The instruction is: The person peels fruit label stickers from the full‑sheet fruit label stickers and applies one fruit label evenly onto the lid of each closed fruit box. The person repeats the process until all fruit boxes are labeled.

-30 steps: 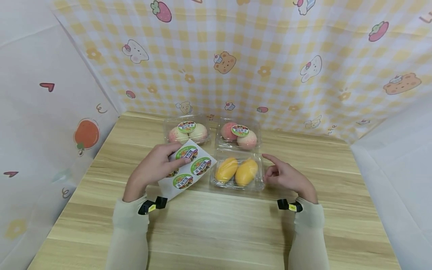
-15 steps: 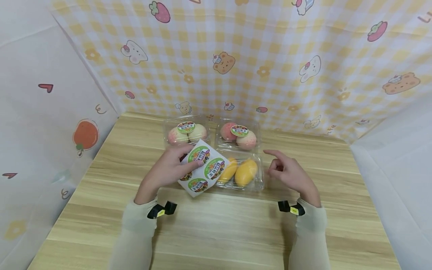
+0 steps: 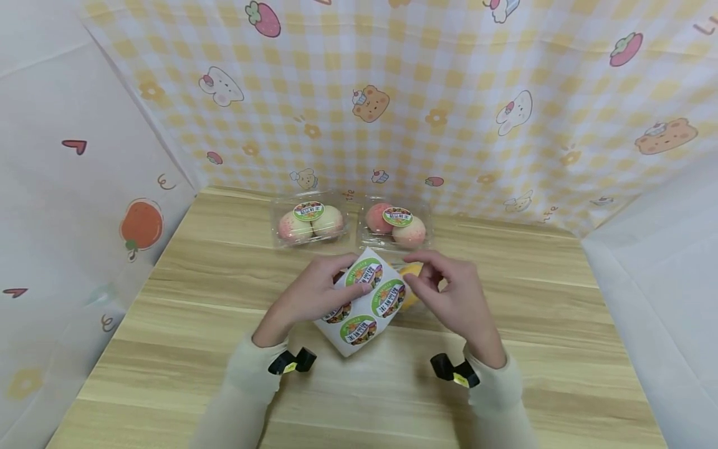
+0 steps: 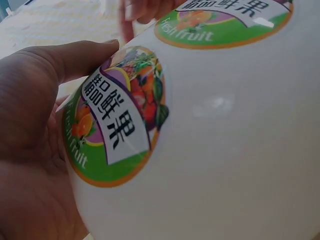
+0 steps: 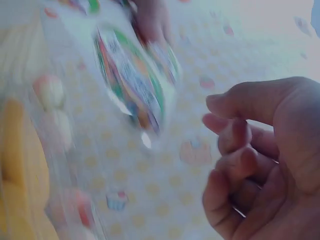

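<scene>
Background, beyond the white rectangular paper sheet [image 3: 363,305] used as landmark: yellow-and-white checked fabric [image 3: 331,149] printed with cartoon bears, strawberries and cupcakes. Far left of the sheet: white fabric [image 3: 45,249] with heart and fruit prints. Beneath the sheet: light wood-grain tabletop [image 3: 168,324].

Sheet: held over the tabletop, turned cornerwise, bearing green oval stickers [image 3: 388,298] marked "Fresh fruit".

Left hand [image 3: 316,289]: pinching the left edge of the sheet, thumb on the printed face, other fingers behind.

Right hand [image 3: 451,293]: just beside the right corner of the sheet, with a gap visible in the right wrist view. Fingers loosely bent, thumb and index tips close together, free of any load.

Right of the sheet, partly hidden by sheet and right hand: rounded yellow fruit [image 3: 410,301]; cannot tell how many from the head view.

Beyond the sheet, to its left: clear plastic box [image 3: 311,242] containing two round pink-and-cream fruits [image 3: 327,221]. Beyond the sheet, slightly right: second clear plastic box [image 3: 370,242] containing one pinkish-red fruit [image 3: 377,218] and one pale fruit [image 3: 411,232]. Both fitted with oval labels [image 3: 308,211].

Nearer than the sheet: cream sleeves [image 3: 235,399].
</scene>
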A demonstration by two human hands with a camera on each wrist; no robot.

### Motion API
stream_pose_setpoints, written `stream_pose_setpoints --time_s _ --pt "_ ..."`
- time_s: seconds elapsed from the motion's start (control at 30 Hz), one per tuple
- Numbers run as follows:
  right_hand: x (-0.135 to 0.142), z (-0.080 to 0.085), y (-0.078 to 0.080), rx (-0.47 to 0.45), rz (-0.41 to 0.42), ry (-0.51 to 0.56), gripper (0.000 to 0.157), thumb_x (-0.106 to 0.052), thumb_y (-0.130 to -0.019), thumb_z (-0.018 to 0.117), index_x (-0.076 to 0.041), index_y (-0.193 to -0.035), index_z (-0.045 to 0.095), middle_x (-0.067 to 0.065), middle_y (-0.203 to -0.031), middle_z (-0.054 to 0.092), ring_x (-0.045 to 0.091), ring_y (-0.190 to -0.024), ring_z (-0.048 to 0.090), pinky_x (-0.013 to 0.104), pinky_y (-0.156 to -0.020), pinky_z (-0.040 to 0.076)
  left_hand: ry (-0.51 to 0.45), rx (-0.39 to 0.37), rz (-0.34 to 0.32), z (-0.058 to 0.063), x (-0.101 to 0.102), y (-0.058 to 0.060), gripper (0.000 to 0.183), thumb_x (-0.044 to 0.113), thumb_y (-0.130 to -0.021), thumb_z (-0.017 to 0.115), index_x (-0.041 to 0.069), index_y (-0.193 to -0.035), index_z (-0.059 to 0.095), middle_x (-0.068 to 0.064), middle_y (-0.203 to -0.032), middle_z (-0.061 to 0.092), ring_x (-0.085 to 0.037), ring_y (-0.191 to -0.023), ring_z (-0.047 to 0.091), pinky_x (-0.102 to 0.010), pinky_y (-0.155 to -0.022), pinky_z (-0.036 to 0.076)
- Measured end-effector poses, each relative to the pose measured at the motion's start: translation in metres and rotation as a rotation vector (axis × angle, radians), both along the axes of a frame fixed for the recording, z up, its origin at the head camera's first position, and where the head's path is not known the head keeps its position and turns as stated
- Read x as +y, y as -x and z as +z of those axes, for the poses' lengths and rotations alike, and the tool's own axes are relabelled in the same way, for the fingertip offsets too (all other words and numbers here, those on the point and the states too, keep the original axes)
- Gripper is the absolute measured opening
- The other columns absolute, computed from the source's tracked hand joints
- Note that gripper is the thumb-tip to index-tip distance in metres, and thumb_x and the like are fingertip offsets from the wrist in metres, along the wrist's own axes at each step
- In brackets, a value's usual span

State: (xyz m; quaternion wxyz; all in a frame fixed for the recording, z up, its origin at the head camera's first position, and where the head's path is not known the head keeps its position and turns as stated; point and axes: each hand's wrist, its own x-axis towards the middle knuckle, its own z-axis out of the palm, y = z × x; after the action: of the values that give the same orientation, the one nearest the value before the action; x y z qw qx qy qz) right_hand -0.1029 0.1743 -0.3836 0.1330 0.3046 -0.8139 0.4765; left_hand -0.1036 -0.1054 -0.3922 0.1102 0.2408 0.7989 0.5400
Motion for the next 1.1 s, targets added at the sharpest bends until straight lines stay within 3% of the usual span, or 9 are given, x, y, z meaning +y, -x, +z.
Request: stream_pose_setpoints --time_s 0.23,0.6,1.1 --pt "-0.024 0.001 -0.009 0.072 -0.002 0.01 0.026 0.005 -0.091 0.086 -0.007 -0.113 0.081 -0.01 -0.069 0.054 0.008 -0.057 0.047 0.02 -0.052 0.041 -0.037 0.05 -0.047 -0.002 0.012 -0.002 0.026 0.021 -0.105 0.074 0.006 -0.127 0.072 -0.004 -0.096 0.075 -0.013 -0.072 0.073 -0.035 -0.06 0.063" --pt "-0.03 -0.002 -0.011 0.103 -0.053 -0.02 0.027 0.004 -0.088 0.089 -0.005 -0.112 0.08 -0.01 -0.069 0.053 0.007 -0.057 0.046 0.02 -0.052 0.039 -0.056 0.112 -0.095 -0.006 0.018 -0.002 0.018 0.019 -0.107 0.073 0.008 -0.121 0.072 -0.003 -0.101 0.076 -0.011 -0.08 0.071 -0.031 -0.069 0.062" --pt "-0.033 -0.005 -0.007 0.176 -0.103 -0.016 0.022 0.004 -0.088 0.089 -0.003 -0.106 0.082 -0.007 -0.065 0.055 0.005 -0.055 0.044 0.019 -0.049 0.036 -0.084 0.143 -0.073 -0.01 0.024 -0.003 0.017 0.017 -0.105 0.074 0.008 -0.12 0.073 -0.001 -0.101 0.075 -0.012 -0.082 0.069 -0.034 -0.069 0.062"
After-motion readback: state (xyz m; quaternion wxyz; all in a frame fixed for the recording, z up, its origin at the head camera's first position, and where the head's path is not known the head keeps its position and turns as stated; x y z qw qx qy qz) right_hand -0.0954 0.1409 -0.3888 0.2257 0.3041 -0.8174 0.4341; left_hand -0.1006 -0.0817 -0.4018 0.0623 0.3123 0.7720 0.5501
